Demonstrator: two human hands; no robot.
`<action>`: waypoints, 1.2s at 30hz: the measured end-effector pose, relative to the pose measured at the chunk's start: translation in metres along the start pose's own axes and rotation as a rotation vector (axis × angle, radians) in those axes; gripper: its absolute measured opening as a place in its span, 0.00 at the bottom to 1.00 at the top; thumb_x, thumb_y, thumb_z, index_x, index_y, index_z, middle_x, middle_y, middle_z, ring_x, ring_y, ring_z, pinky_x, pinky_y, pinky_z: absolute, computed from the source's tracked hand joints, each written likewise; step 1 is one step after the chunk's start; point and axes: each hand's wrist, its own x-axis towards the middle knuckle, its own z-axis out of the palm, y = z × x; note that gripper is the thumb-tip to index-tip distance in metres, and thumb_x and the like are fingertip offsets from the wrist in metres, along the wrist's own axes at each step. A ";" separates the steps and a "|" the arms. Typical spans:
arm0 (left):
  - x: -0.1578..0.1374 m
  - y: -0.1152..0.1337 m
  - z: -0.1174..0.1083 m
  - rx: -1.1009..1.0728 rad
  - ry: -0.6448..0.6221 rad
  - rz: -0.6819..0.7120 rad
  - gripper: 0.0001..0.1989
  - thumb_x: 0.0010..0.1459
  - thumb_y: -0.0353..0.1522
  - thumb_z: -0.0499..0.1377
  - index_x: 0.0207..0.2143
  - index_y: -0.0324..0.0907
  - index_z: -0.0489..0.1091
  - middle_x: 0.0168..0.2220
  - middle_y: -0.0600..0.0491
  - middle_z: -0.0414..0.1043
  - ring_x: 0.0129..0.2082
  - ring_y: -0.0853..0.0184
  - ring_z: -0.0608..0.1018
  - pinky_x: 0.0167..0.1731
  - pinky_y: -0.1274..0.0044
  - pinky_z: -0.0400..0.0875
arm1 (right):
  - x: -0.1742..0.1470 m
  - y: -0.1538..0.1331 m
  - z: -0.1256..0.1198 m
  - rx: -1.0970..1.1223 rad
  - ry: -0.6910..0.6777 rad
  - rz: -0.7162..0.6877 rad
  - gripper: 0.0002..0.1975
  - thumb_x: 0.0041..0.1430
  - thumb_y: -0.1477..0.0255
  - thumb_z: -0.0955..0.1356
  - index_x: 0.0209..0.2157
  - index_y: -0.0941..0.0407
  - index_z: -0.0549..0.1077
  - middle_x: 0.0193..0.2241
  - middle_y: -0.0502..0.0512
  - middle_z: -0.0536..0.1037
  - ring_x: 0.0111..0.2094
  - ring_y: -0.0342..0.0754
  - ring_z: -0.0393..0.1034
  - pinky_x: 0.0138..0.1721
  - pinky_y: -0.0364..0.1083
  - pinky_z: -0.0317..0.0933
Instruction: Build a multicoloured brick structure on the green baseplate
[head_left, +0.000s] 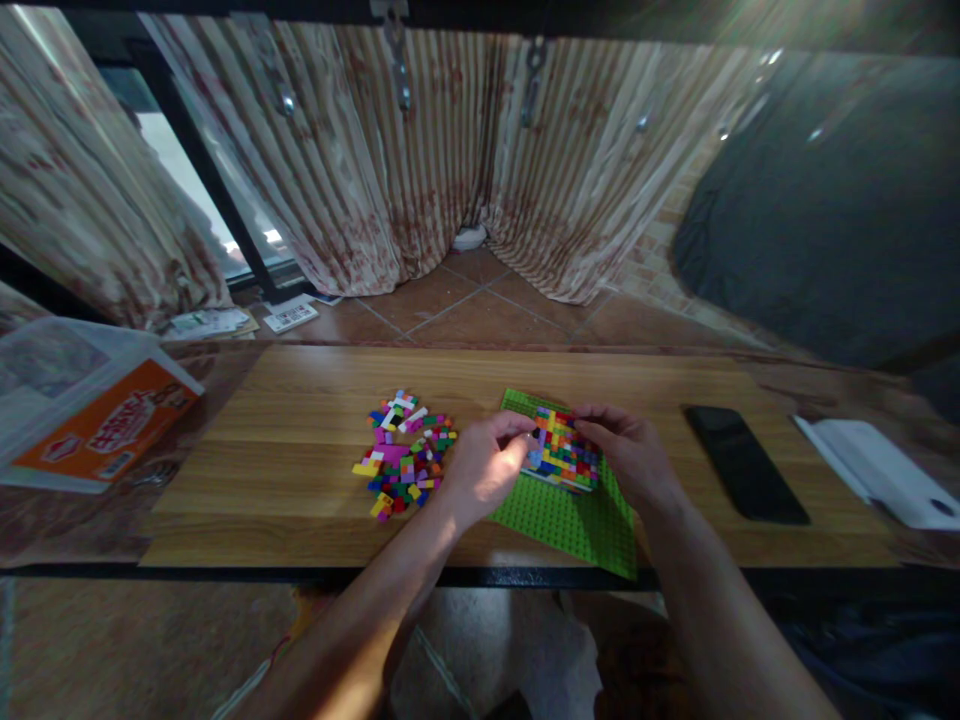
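Note:
A block of many-coloured toy bricks [564, 450] is built up on a green studded baseplate [577, 520], which lies at a slant on the table. My left hand [491, 465] is at the block's left side, thumb and forefinger pinched together. A small dark bit shows at those fingertips, too small to name for certain. My right hand [626, 445] has its bent fingers against the block's upper right corner, and part of that corner is hidden behind them. Left of my left hand lies a loose pile of small mixed bricks [409, 470].
A black phone [746, 465] lies on the wooden table [262, 450] at right, with a white flat object [885, 470] beyond it. At far left stands a clear plastic tub [97, 420] with an orange label. The baseplate's near corner reaches the table's front edge.

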 end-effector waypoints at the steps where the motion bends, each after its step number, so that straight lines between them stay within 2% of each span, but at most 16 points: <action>1: 0.000 0.000 0.000 -0.003 -0.003 0.001 0.09 0.55 0.30 0.60 0.39 0.41 0.75 0.36 0.50 0.80 0.34 0.67 0.79 0.35 0.77 0.72 | 0.000 0.000 0.000 0.002 -0.003 0.002 0.14 0.34 0.66 0.75 0.26 0.56 0.77 0.21 0.49 0.76 0.22 0.40 0.65 0.25 0.41 0.60; 8: 0.001 0.001 0.001 -0.016 0.001 -0.001 0.09 0.55 0.30 0.59 0.39 0.41 0.75 0.34 0.51 0.80 0.33 0.68 0.78 0.34 0.77 0.71 | 0.001 0.002 0.000 -0.003 0.017 -0.016 0.13 0.35 0.66 0.75 0.26 0.56 0.78 0.23 0.49 0.77 0.23 0.41 0.67 0.26 0.41 0.61; 18: -0.001 0.002 0.000 0.004 -0.004 -0.004 0.09 0.55 0.30 0.59 0.39 0.41 0.75 0.34 0.50 0.80 0.33 0.67 0.78 0.34 0.77 0.71 | 0.000 0.000 0.006 -0.015 0.043 0.029 0.12 0.34 0.67 0.74 0.25 0.57 0.76 0.19 0.48 0.75 0.20 0.41 0.65 0.22 0.41 0.60; 30: -0.002 0.005 0.000 0.011 -0.010 -0.013 0.09 0.55 0.30 0.60 0.38 0.40 0.75 0.35 0.50 0.80 0.33 0.68 0.78 0.34 0.77 0.71 | 0.001 0.005 0.003 -0.014 -0.012 0.015 0.12 0.38 0.66 0.73 0.28 0.56 0.77 0.21 0.48 0.76 0.21 0.41 0.65 0.24 0.41 0.61; 36: -0.001 0.000 0.000 0.024 -0.028 -0.013 0.10 0.55 0.31 0.60 0.40 0.41 0.75 0.36 0.50 0.80 0.35 0.67 0.79 0.35 0.76 0.72 | 0.000 0.002 0.007 0.006 0.027 0.047 0.12 0.35 0.68 0.73 0.27 0.56 0.77 0.19 0.47 0.75 0.20 0.40 0.64 0.22 0.41 0.59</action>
